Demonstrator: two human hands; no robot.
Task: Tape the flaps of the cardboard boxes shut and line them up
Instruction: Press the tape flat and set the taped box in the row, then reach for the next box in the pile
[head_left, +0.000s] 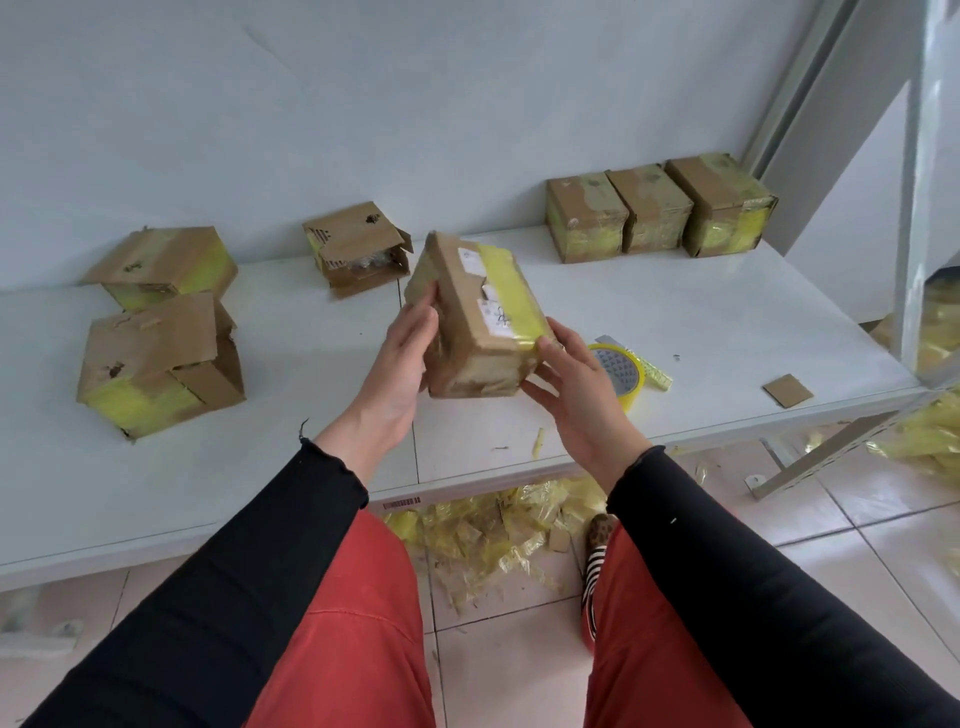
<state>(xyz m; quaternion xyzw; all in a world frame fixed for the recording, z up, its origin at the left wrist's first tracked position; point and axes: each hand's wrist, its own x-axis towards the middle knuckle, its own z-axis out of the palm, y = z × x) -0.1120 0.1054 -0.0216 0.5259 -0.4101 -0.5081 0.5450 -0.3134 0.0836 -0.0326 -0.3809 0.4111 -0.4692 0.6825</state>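
Holding a taped cardboard box (475, 317) up over the white table (675, 312), between both hands, tilted, far end higher. Left hand (402, 358) presses its palm and straight-ish fingers flat against the box's left side, thumb up near the far corner, wrist bent back. Right hand (574, 376) cups the near right corner, thumb lying on the yellow tape strip (511, 291) along the top edge, fingers spread under the near end face. Neither hand wraps fully round; the box is clamped between them, off the surface.

Step in hand, by my read: box looks sealed, so smooth the tape end down and set it in line. To do it well: rub the thumb along the tape over the near corner so it sticks, keep even pressure both sides so the box doesn't slip, then carry it far right and butt it against the row of three taped boxes (660, 210) by the wall, faces flush.

Tape roll (621, 371) sits on the table just behind the right hand, near edge. Three boxes with loose flaps wait left: one far centre (356, 247), two at left (161, 265) (156, 364). Cardboard scrap (787, 389) near right. Yellow tape scraps (493, 530) litter the floor under the table.
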